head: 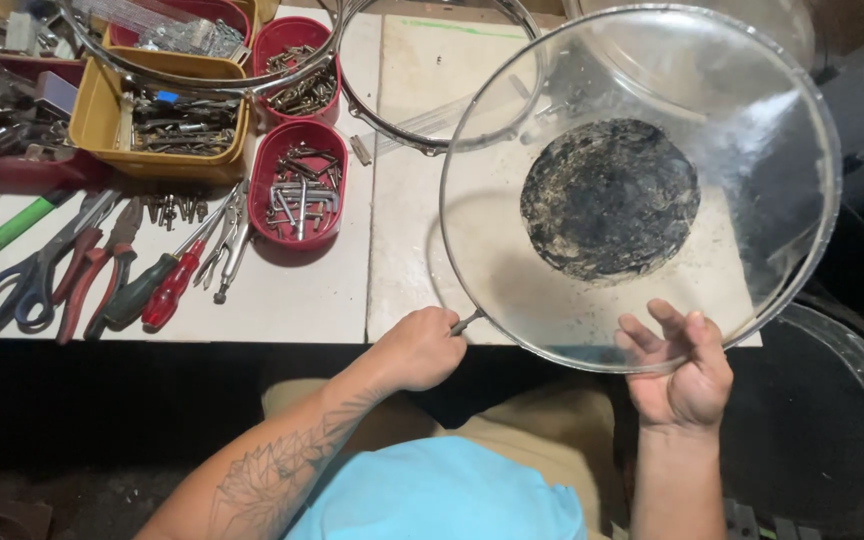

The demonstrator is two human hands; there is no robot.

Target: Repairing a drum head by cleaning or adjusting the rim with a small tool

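head view: a person held a clear round drumhead [642, 190] tilted above a white surface [292, 300].
the left hand [417, 348] was closed on a thin metal tool [467, 321] touching the drumhead's lower rim; the right hand [680, 370], grip wide and fingers loose, propped the rim from below. a worn dark patch [609, 198] sat at the centre. red trays of bolts [299, 185] and pliers [97, 265] lay to the left. with such a loose hold, the drumhead could have slipped and dropped.

Tool tip [469, 322] inside left fist [418, 348]
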